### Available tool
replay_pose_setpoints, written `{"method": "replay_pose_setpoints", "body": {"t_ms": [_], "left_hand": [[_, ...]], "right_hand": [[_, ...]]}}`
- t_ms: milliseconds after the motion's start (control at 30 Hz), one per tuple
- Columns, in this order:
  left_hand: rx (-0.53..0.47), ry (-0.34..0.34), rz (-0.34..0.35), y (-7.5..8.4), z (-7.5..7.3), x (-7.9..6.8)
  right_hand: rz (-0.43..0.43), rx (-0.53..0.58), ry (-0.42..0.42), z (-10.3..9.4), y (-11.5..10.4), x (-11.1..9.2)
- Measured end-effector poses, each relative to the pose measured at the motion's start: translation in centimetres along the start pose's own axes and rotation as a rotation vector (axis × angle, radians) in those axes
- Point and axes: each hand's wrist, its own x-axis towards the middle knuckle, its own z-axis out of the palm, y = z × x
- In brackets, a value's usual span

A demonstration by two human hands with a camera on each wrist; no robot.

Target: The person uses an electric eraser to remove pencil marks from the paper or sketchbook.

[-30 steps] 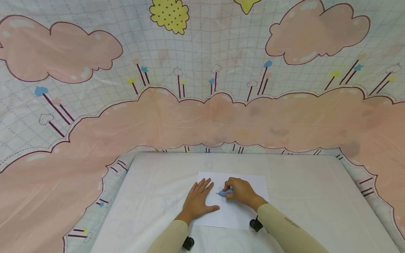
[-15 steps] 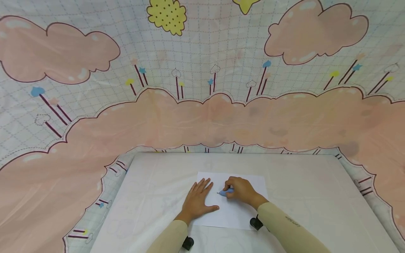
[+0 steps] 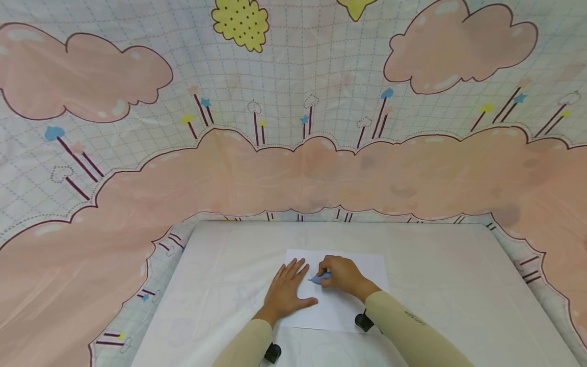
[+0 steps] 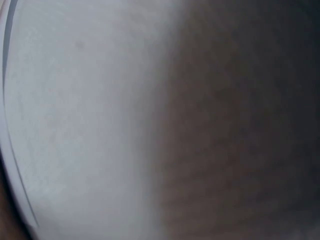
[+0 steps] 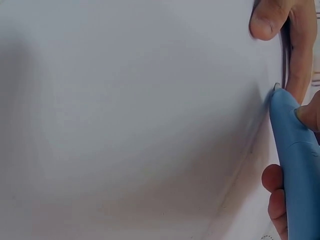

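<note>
A sheet of white paper (image 3: pixel 339 316) lies on the white-covered table. My left hand (image 3: pixel 284 295) rests spread on its left part, fingers straight and thumb out to the side. In my right hand (image 3: pixel 344 275) I grip a thick, light-blue pen-shaped tool (image 3: pixel 321 279) with a small shiny tip, which points left toward the left hand. The right wrist view shows the tool's blue body (image 5: pixel 299 165) large, with a thumb and fingertips around it; its tip is at or close to the paper. The left wrist view is mostly blurred paper and dark hand.
The white table cover (image 3: pixel 454 285) stretches around the paper on all sides. Behind and beside the table hangs a cloth (image 3: pixel 293 173) printed with pink clouds. Each wrist carries a small black camera, one at the left sleeve (image 3: pixel 247 344) and one at the right sleeve (image 3: pixel 408 326).
My right hand has shifted slightly left across the paper with the blue tool, bringing its tip nearer to the left hand. The left hand has stayed in place.
</note>
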Motion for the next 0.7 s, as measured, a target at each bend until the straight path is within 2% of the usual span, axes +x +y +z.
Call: {"method": "replay_pose_setpoints", "body": {"t_ms": [700], "left_hand": [[0.017, -0.013, 0.004, -0.26, 0.08, -0.21]], "right_hand": [[0.014, 0.035, 0.022, 0.47, -0.41, -0.39]]}}
